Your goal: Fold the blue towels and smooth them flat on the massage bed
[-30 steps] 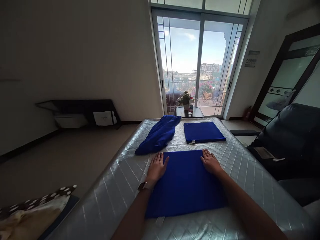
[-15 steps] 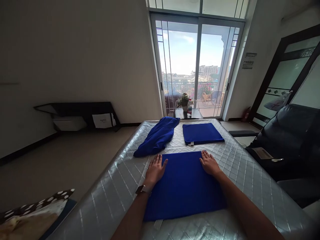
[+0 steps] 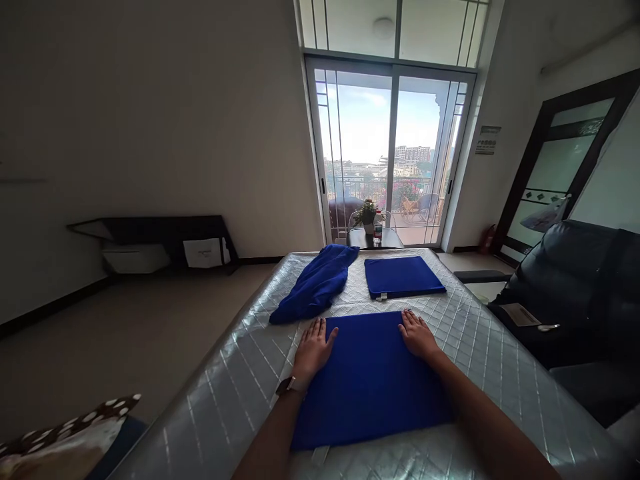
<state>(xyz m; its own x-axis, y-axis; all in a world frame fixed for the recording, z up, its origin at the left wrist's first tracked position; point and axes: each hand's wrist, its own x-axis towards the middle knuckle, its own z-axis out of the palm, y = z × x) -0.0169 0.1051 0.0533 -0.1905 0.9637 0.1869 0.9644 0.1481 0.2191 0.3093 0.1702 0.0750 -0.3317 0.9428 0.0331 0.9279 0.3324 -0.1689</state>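
A flat blue cloth rectangle [image 3: 370,380] lies in front of me on a silver quilted mattress [image 3: 225,400]. My left hand [image 3: 314,348] rests flat on its far left corner, fingers stretched and thumb apart. On the far right corner lies my right hand [image 3: 418,333], also flat with extended fingers. Neither hand grips anything. Beyond them, a second blue cloth, folded into a neat rectangle [image 3: 404,276], shows a small white tag on its near edge. Left of that sits a crumpled blue cloth [image 3: 317,283]. A pale tag sticks out under the near edge of the closest cloth.
Past the mattress stands a small dark table [image 3: 360,238] with a potted plant [image 3: 367,213] and a bottle [image 3: 377,228], before a sliding glass door. A black leather chair [image 3: 565,287] is on the right. A dark low stand [image 3: 150,230] lines the left wall.
My view has tilted up slightly, so the scene sits lower in the picture. Both hands stay flat at the far corners of the cloth, and the cloths look unmoved.
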